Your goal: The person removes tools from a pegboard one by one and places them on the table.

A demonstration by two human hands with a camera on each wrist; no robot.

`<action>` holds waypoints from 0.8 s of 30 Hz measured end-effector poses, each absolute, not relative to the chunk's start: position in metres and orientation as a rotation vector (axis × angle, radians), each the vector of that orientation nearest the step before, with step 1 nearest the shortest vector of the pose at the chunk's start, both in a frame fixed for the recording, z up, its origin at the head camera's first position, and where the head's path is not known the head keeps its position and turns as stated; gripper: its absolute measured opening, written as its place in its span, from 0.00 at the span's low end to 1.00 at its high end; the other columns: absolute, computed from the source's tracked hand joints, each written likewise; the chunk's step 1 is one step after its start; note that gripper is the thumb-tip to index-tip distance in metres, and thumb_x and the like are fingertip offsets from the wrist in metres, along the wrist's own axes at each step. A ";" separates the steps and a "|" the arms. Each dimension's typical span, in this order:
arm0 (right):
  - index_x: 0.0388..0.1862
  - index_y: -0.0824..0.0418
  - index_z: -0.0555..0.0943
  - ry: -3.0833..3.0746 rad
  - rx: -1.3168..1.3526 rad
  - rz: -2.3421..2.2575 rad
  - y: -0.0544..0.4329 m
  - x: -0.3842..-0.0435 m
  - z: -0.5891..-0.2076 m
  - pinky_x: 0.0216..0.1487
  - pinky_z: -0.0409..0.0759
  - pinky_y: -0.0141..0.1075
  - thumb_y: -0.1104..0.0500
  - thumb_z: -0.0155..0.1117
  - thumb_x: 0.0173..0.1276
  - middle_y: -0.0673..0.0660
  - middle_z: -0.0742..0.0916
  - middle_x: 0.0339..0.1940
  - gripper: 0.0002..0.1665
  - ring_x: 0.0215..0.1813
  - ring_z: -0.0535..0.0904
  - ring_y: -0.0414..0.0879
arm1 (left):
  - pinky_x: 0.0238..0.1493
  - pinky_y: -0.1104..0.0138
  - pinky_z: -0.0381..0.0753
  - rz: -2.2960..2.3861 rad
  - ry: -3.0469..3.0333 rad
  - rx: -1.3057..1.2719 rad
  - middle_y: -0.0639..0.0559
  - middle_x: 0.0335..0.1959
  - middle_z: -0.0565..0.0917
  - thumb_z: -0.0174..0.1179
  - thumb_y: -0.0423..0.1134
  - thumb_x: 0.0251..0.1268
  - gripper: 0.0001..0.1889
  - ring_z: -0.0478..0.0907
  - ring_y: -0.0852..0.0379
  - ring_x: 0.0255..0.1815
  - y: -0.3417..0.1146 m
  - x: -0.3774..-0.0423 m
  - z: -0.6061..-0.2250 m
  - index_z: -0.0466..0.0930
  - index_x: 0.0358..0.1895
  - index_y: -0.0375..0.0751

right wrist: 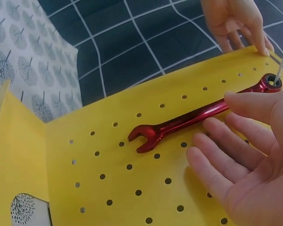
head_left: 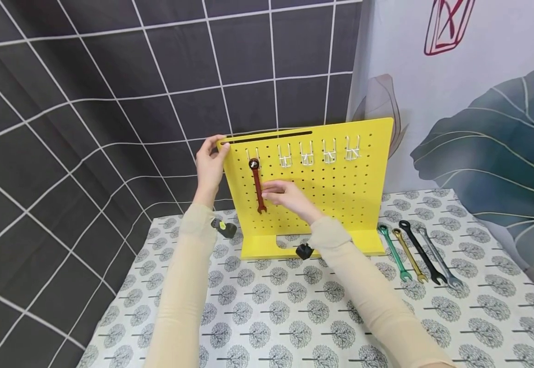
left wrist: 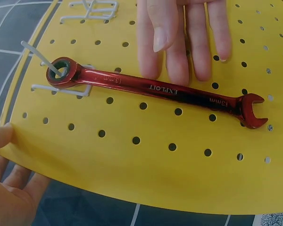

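Red metal combination wrench (head_left: 258, 186) hangs by its ring end on the first white wire hook (head_left: 253, 155) at the upper left of the yellow upright pegboard (head_left: 340, 204), with its open jaw end pointing down. My left hand (head_left: 209, 166) grips the top left corner of the pegboard, thumb at the front and fingers behind the edge, to keep the board from tipping. My right hand (head_left: 285, 195) is open, with relaxed, straight fingers just to the right of the wrench shaft, and it holds nothing. I think the ring should sit fully back on the hook, so I would let the wrench settle straight before I release the board. To the right of the pegboard, four more wrenches (head_left: 416, 255) lie side by side on the tree-patterned tablecloth (head_left: 294, 317).
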State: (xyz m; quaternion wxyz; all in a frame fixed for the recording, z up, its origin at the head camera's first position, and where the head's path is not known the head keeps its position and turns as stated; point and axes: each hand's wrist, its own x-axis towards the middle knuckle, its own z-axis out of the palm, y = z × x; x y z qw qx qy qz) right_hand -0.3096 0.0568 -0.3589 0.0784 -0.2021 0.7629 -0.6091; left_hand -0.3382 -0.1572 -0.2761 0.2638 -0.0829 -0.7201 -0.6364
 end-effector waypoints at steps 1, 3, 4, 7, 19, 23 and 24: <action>0.70 0.58 0.74 2.289 -0.608 -1.819 0.056 -0.310 -0.359 0.63 0.76 0.43 0.58 0.65 0.72 0.57 0.83 0.62 0.28 0.62 0.79 0.52 | 0.44 0.66 0.79 -1.720 -1.946 -0.226 0.48 0.50 0.80 0.63 0.35 0.71 0.12 0.80 0.56 0.38 -0.157 -0.338 -0.276 0.81 0.55 0.40; 0.70 0.58 0.74 2.321 -0.617 -1.794 0.054 -0.310 -0.360 0.62 0.77 0.44 0.57 0.65 0.72 0.57 0.83 0.61 0.28 0.60 0.79 0.52 | 0.44 0.66 0.79 -1.716 -1.947 -0.233 0.48 0.49 0.80 0.63 0.35 0.71 0.13 0.80 0.56 0.37 -0.157 -0.338 -0.276 0.81 0.55 0.39; 0.70 0.58 0.74 2.346 -0.625 -1.772 0.053 -0.311 -0.360 0.62 0.77 0.44 0.57 0.65 0.72 0.56 0.84 0.60 0.28 0.60 0.80 0.51 | 0.44 0.66 0.79 -1.718 -1.947 -0.236 0.48 0.49 0.80 0.63 0.35 0.71 0.13 0.80 0.56 0.37 -0.157 -0.338 -0.276 0.81 0.56 0.39; 0.69 0.58 0.75 2.413 -0.644 -1.716 0.049 -0.311 -0.362 0.61 0.77 0.44 0.56 0.66 0.72 0.56 0.85 0.58 0.28 0.58 0.80 0.50 | 0.44 0.66 0.79 -1.723 -1.944 -0.238 0.48 0.49 0.80 0.63 0.35 0.71 0.13 0.80 0.56 0.38 -0.157 -0.338 -0.276 0.81 0.55 0.39; 0.62 0.61 0.77 2.338 -0.560 -1.844 0.037 -0.306 -0.367 0.59 0.79 0.42 0.56 0.68 0.71 0.58 0.84 0.56 0.23 0.57 0.80 0.51 | 0.43 0.67 0.79 -1.716 -1.945 -0.230 0.48 0.50 0.81 0.63 0.34 0.71 0.12 0.80 0.56 0.37 -0.156 -0.335 -0.275 0.81 0.55 0.40; 0.61 0.64 0.75 2.277 -0.519 -1.936 0.032 -0.305 -0.369 0.55 0.82 0.41 0.59 0.67 0.71 0.62 0.83 0.54 0.22 0.53 0.82 0.54 | 0.43 0.67 0.80 -1.717 -1.948 -0.227 0.48 0.50 0.80 0.62 0.34 0.71 0.12 0.80 0.56 0.37 -0.156 -0.335 -0.275 0.81 0.55 0.40; 0.61 0.64 0.75 2.268 -0.512 -1.957 0.031 -0.304 -0.370 0.54 0.82 0.41 0.60 0.67 0.71 0.63 0.83 0.54 0.22 0.51 0.83 0.55 | 0.43 0.67 0.80 -1.720 -1.948 -0.225 0.48 0.50 0.80 0.62 0.34 0.71 0.12 0.80 0.56 0.38 -0.157 -0.336 -0.275 0.81 0.55 0.40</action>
